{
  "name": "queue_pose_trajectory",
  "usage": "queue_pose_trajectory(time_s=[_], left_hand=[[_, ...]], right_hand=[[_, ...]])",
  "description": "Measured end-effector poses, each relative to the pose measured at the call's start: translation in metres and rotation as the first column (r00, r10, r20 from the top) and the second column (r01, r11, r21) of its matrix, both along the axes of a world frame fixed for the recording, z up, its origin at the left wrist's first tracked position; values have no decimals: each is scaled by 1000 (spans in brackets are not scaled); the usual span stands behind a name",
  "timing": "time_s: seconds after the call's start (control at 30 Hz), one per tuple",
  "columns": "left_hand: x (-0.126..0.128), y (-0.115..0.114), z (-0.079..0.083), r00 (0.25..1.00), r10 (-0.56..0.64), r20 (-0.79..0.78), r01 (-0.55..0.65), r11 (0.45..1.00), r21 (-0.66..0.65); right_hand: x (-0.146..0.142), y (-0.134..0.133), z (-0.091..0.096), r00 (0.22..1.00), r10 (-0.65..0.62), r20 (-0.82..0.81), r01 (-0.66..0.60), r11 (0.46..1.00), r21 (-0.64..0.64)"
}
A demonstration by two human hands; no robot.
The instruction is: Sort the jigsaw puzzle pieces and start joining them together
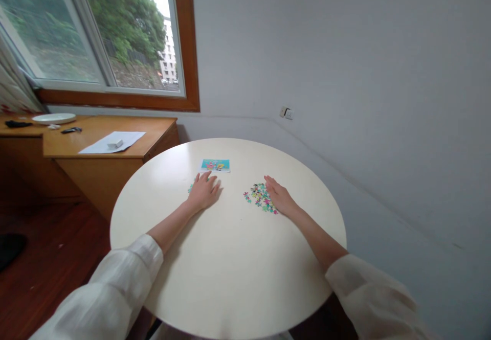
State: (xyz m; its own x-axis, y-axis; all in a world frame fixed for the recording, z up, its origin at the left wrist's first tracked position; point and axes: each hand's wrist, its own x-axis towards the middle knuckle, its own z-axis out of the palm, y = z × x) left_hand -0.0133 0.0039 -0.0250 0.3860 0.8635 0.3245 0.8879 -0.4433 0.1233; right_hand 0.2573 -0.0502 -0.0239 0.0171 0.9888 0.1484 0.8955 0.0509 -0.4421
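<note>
On the round white table (230, 258) lies a loose heap of small, colourful jigsaw puzzle pieces (261, 197). My right hand (279, 195) rests against the heap's right side, fingers stretched out and holding nothing. Further left, my left hand (204, 191) is over the table with its fingers spread. A few greenish pieces (190, 187) peek out at its left edge; the rest of what lies under that hand is hidden. Just beyond the left fingertips is a blue picture card (216, 165) with cartoon figures, lying flat.
A brown wooden desk (161, 130) stands at the left under the window, bearing a white sheet of paper (95, 146), a small white block (115, 144) and a white round plate (54, 118). A grey-white wall (345, 74) runs behind and right of the table.
</note>
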Motion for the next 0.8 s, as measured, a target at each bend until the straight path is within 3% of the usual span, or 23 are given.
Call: queue_pose_trajectory(time_s=[0.17, 0.37, 0.57, 0.8], left_hand=[[29, -28, 0, 980, -197, -43, 193, 978, -74], [60, -53, 10, 960, -270, -68, 246, 937, -247], [67, -59, 19, 957, -285, -52, 262, 929, -261], [65, -60, 22, 939, -341, -54, 312, 906, -287]], right_hand=[[4, 4, -9, 992, -124, -13, 123, 991, -55], [-9, 1, 0, 995, -104, -2, 103, 993, -61], [-18, -3, 9, 997, -79, 27, 80, 996, -49], [-12, 2, -1, 997, -57, -41, 58, 998, 19]])
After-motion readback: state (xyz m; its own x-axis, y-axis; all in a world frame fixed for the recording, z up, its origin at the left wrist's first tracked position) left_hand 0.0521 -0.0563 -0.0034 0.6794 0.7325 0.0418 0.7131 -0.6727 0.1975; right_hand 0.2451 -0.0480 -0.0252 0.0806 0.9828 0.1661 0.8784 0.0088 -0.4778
